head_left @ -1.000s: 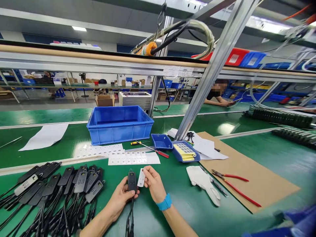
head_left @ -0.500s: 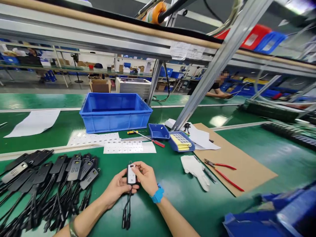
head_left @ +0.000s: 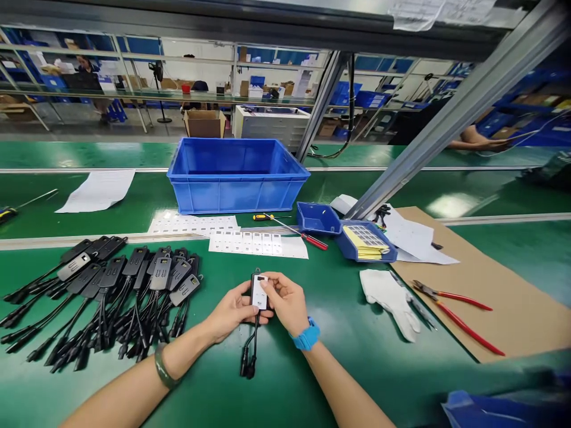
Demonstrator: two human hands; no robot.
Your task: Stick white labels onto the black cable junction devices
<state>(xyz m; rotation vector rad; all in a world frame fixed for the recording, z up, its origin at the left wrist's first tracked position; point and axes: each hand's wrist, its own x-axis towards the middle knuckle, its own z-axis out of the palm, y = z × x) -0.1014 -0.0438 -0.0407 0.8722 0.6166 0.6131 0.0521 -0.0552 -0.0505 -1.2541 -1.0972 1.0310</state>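
**Head view: both hands on a black module with a white label**

Head view, left to right. A loose sheet of paper [head_left: 97, 190] lies at the far left of the green bench [head_left: 339, 356]. Nearer, a heap of black modules [head_left: 111, 285] with trailing cables covers the left part of the bench. Behind the heap, label sheets [head_left: 223, 233] lie flat in front of a blue crate [head_left: 236, 175].

At centre, the left hand [head_left: 232, 309] is closed around the lower left side of a black module [head_left: 257, 294], which is held just above the bench. The module's cable [head_left: 250, 351] hangs down to plugs resting on the bench. The right hand [head_left: 288, 303] grips the module from the right, with a fingertip pressed on the white label [head_left: 259, 297] on its face. A blue wristband [head_left: 306, 336] sits on the right wrist.

Right of the hands, a red-handled screwdriver [head_left: 303, 235] lies beside a small blue tray [head_left: 317, 218] and a second tray holding yellow labels [head_left: 368, 242]. A white glove [head_left: 390, 294] lies near the edge of a cardboard sheet [head_left: 513, 297], on which red-handled pliers [head_left: 459, 309] rest. At the far right, beyond the belt, another person's arm [head_left: 475, 139] is visible.
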